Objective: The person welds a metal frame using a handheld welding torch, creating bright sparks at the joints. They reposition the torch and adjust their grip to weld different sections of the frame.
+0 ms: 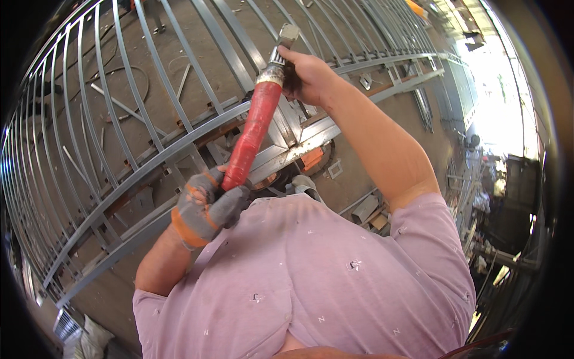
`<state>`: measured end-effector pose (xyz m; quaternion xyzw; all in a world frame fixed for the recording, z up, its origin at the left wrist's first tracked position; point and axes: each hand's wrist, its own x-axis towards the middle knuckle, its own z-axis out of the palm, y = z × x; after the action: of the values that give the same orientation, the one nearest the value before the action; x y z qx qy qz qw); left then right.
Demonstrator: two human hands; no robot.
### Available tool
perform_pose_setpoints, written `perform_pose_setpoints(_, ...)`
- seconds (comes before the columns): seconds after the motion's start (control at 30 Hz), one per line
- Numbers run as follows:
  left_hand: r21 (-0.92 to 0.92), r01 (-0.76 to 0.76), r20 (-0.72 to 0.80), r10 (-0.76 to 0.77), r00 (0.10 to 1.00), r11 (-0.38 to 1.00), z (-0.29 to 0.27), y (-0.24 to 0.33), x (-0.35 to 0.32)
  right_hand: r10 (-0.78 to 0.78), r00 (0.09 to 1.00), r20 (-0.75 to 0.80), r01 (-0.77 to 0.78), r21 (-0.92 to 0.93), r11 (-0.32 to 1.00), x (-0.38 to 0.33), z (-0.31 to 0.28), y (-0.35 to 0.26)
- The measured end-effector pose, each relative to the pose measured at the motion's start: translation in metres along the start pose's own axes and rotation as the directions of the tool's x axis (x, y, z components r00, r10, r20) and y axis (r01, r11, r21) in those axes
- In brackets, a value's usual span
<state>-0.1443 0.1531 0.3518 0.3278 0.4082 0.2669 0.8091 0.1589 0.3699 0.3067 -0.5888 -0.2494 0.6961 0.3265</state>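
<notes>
A long, red, cylindrical tool (253, 133) with a squared metal head slants up and to the right in front of me. Its red surface is scuffed, and a pale, worn band sits below the head. My left hand (210, 206), in a grey and orange glove, is closed around the tool's lower end. Bare of any glove, my right hand (308, 76) grips it near the metal head, where something dark shows beneath the fingers. I cannot make out the exact kind of tool. Both hands hold it above the edge of a metal bar frame (179, 145).
The barred frame spreads across the left and far side. Beneath it, loose metal strips (124, 106) and a cable (145, 84) lie on the brown floor. An orange object (312, 159) sits below the frame's near rail. Cluttered racks (472, 179) stand at right.
</notes>
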Motion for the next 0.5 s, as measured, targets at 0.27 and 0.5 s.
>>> perform_pose_setpoints(0.27, 0.160, 0.030, -0.402, 0.037, 0.915, 0.987, 0.087, 0.041, 0.031, 0.171, 0.950, 0.260, -0.147, -0.107, 0.983, 0.052, -0.023, -0.021)
perform_pose_setpoints(0.5, 0.394, 0.177, -0.601, 0.108, 0.792, 0.902, 0.179, 0.073, 0.096, 0.342, 0.807, 0.482, -0.302, -0.162, 0.939, 0.112, -0.089, -0.027)
